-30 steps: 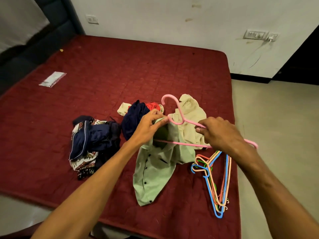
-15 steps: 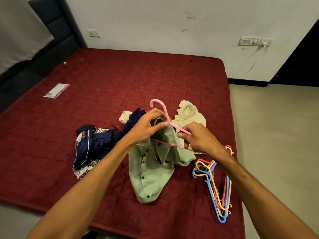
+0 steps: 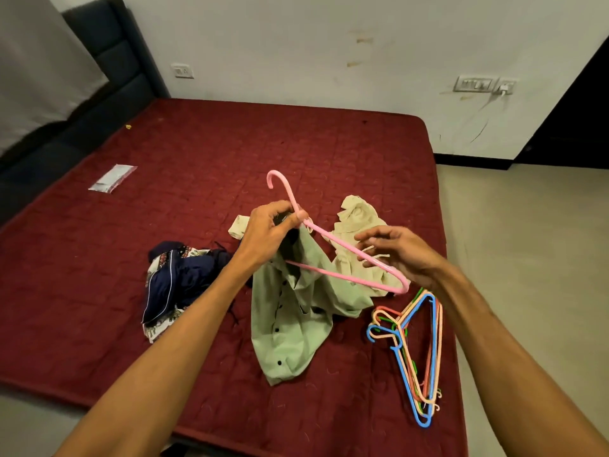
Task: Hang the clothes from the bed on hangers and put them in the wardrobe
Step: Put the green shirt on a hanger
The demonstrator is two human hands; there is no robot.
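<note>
Holding hanger (image 3: 349,279) and shirt (image 3: 290,324) above bed (image 3: 230,159).
Pinching hanger neck with shirt collar in left hand (image 3: 273,232), fingers curled; hanger's left end inside shirt, shirt tail on bed. With right hand (image 3: 402,255) slack, fingers spread at hanger's right arm, well apart from left; contact there unclear. Beside shirt: spare hangers (image 3: 400,328) to right, dark clothes (image 3: 178,282) to left, beige garment (image 3: 359,219) behind.

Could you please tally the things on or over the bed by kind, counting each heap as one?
Hangers held: 1, pink hanger
Hanger heaps: 1
Loose garments: 2, green shirt, beige garment
Dark clothes heaps: 1
Plastic packets: 1
Total: 6
</note>
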